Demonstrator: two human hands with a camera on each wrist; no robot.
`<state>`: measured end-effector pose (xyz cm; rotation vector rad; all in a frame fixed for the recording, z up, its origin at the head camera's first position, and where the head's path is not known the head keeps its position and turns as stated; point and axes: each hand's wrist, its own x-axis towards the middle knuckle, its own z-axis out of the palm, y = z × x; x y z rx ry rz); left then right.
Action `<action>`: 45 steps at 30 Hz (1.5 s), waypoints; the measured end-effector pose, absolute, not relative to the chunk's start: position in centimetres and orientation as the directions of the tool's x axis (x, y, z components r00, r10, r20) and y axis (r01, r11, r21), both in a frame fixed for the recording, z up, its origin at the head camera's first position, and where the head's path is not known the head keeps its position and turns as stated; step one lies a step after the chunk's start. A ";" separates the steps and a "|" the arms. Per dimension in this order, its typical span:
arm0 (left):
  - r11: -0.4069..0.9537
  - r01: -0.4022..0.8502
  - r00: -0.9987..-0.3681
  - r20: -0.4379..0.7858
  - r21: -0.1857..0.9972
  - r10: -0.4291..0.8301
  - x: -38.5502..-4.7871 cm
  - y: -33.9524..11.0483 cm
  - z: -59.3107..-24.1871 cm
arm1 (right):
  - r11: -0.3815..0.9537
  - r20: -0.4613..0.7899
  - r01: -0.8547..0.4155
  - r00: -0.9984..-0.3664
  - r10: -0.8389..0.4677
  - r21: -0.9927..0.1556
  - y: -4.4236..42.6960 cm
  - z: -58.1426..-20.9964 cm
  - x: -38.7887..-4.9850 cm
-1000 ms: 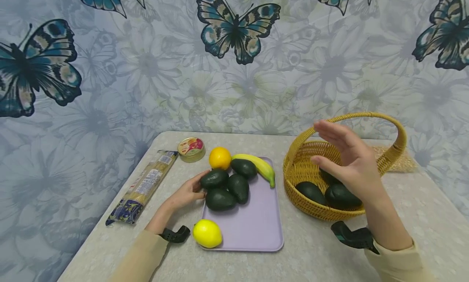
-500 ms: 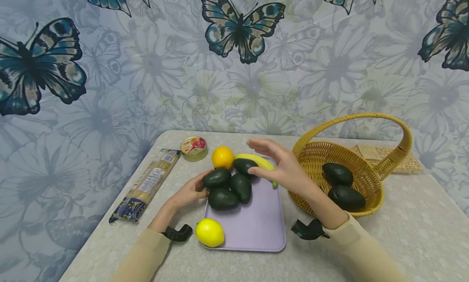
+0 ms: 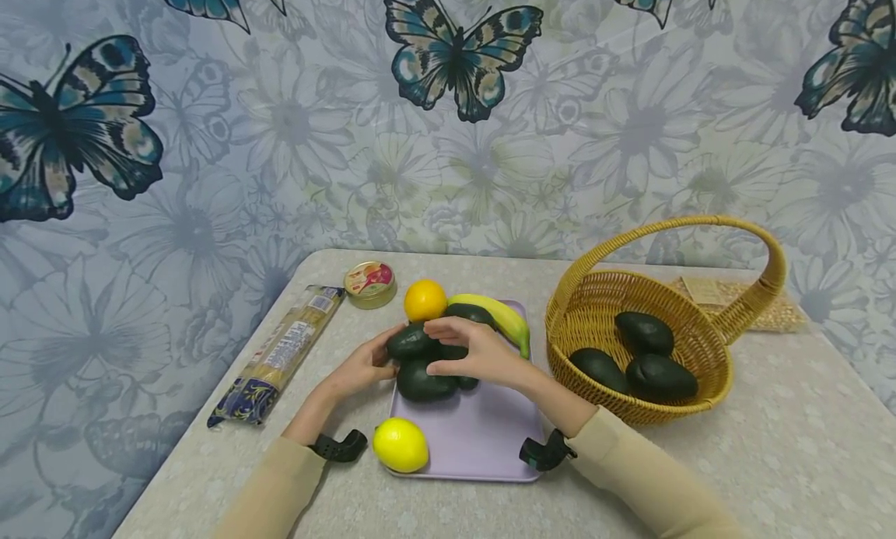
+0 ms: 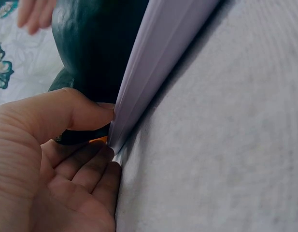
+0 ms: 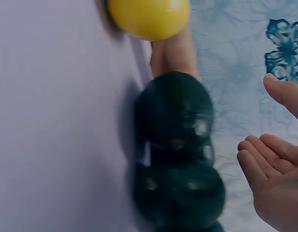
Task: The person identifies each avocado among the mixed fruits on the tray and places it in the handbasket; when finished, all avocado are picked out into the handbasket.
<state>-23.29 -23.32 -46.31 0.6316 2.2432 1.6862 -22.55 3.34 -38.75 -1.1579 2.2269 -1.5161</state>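
On the left edge of the lilac tray [image 3: 483, 446], my left hand [image 3: 357, 372] holds the rim, its thumb [image 4: 91, 115] against the tray edge [image 4: 144, 58] and its fingers bent beside it. A dark green avocado [image 3: 411, 342] lies beside those fingers. Above the clustered avocados my right hand [image 3: 483, 354] hovers with nothing in it, thumb and fingers apart; in the right wrist view this hand [image 5: 279, 179] faces the dark avocados [image 5: 180, 193]. It partly hides the avocados behind it.
A wicker basket [image 3: 581, 395] with several avocados stands to the right, before a bag of grains [image 3: 770, 309]. A banana [image 3: 507, 321] and an orange [image 3: 425, 300] are at the tray's back, a lemon [image 3: 400, 445] at its front-left corner. Noodles [image 3: 280, 352] and a tin [image 3: 370, 284] lie left.
My right hand has moved left from over the basket to above the tray's avocados, staying empty. My left hand has kept its place on the tray's edge. The view has shifted slightly.
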 end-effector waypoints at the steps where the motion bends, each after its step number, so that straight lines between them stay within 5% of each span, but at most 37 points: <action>1: 0.229 0.178 -0.871 0.045 0.957 0.489 -23.3 -23.3 -46.3 | 0.171 0.243 -0.495 -0.663 -0.708 -0.852 3.2 -39.2 -22.6; 37: 0.221 0.171 -0.866 0.040 0.960 0.498 -23.3 -23.3 -46.5 | 0.443 0.081 -0.620 -0.634 -0.769 -0.647 0.7 -41.4 -20.7; 45: 0.227 0.183 -0.865 0.047 0.956 0.499 -23.2 -23.4 -46.4 | 0.407 0.147 -0.648 -0.626 -0.765 -0.644 1.6 -39.9 -20.7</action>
